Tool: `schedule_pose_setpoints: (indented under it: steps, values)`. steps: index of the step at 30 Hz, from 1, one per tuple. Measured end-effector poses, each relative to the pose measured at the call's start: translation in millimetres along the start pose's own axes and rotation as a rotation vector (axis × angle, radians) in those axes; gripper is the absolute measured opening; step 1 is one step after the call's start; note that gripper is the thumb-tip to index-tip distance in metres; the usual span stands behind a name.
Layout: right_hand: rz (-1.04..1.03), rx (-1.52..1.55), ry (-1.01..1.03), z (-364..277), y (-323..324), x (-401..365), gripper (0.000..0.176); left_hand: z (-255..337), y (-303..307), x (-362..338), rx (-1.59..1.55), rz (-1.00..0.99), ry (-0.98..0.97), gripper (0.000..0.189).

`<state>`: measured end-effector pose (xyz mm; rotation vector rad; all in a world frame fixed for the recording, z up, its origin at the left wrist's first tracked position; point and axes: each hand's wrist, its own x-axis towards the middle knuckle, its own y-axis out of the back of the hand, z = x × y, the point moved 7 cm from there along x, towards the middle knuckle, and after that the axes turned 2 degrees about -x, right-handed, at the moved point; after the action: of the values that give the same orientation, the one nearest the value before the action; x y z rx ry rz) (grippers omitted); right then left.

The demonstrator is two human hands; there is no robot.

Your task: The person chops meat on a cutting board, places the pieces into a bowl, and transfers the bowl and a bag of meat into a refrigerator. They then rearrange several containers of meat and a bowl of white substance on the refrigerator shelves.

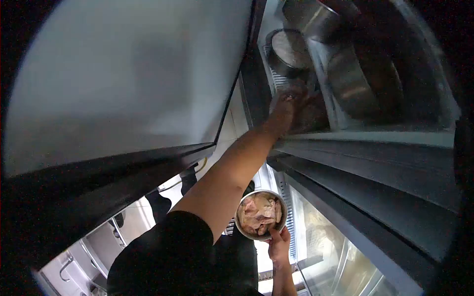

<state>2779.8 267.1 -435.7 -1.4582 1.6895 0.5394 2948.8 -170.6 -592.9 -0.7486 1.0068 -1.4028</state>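
Note:
My right hand (279, 244) grips the rim of a round metal bowl (240, 228), thumb on the near edge. Pale pink pieces of raw meat (259, 211), which look like chicken, fill the bowl. My left arm stretches up and across into a dark refrigerator compartment. Inside it, my left hand (292, 101) is dim and blurred, close to a round container (290, 52) with something whitish in it. Shadow hides the fingers, and I cannot tell whether they hold anything.
Large metal pots (351, 79) stand in the compartment, right of my left hand. A big grey door (123, 84) stands swung out on the left. A lower lit compartment (321, 241) lies beside the bowl. Someone's dark shoe (159, 204) shows on the floor.

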Motion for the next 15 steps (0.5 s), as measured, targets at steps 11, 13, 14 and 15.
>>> schedule_pose_setpoints:
  steps: [11, 13, 14, 15]
  values:
    - [-0.007, -0.047, -0.050, 12, 13, 4, 0.033, -22, -26, 43, -3.488, 0.137, 0.304, 0.038]
    - [-0.008, -0.029, -0.016, 7, 9, 2, 0.032, -14, -22, 41, -3.798, -0.166, 0.307, 0.036]
    - [-0.011, -0.019, -0.002, 6, 5, 1, 0.032, -13, -21, 38, -3.857, -0.217, 0.333, 0.035]
    - [-0.021, -0.025, -0.013, 6, 3, 0, 0.032, -9, -20, 35, -3.901, -0.267, 0.351, 0.034]
